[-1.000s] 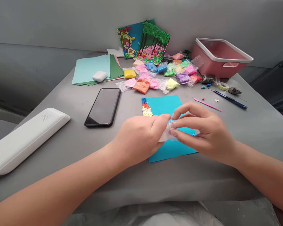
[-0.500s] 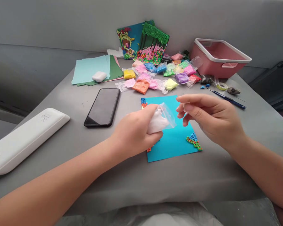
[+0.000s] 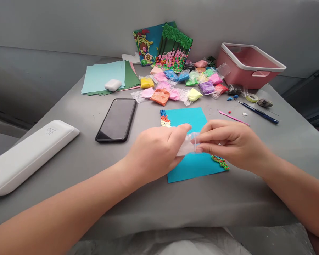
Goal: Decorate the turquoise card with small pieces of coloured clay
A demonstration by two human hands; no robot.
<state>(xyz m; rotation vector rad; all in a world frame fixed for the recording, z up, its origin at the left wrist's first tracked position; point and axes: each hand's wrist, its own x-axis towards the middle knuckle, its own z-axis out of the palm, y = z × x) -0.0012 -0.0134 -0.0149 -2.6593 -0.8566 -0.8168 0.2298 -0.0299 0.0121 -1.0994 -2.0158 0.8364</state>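
Over the blue card (image 3: pixel 186 166), my left hand (image 3: pixel 159 145) is closed around a small clear plastic bag of white clay (image 3: pixel 185 147). The fingers of my right hand (image 3: pixel 228 143) pinch the bag's open end from the other side. Small ring-shaped pieces in blue, orange and cream (image 3: pixel 164 118) line the card's upper left corner, and green and red ones (image 3: pixel 220 163) sit at its lower right. The rest of the card's edge is hidden under my hands. Just beyond my right hand lie a pink modelling tool (image 3: pixel 234 118), a red ball (image 3: pixel 229 112) and a white scrap (image 3: pixel 245 114).
Bags of coloured clay (image 3: pixel 160 96) crowd the back, before two decorated pictures (image 3: pixel 175 49). A pink basket (image 3: pixel 251 65) stands right, near tape (image 3: pixel 252 97) and a dark blue pen-like tool (image 3: pixel 259 113). A phone (image 3: pixel 116 119), coloured sheets (image 3: pixel 103 76), an earbud case (image 3: pixel 113 84) and a white device (image 3: pixel 34 156) are left.
My right hand has moved down and left onto the bag's open end. The bag has tipped lower in my left hand. The pink tool, red ball and white scrap are now uncovered.
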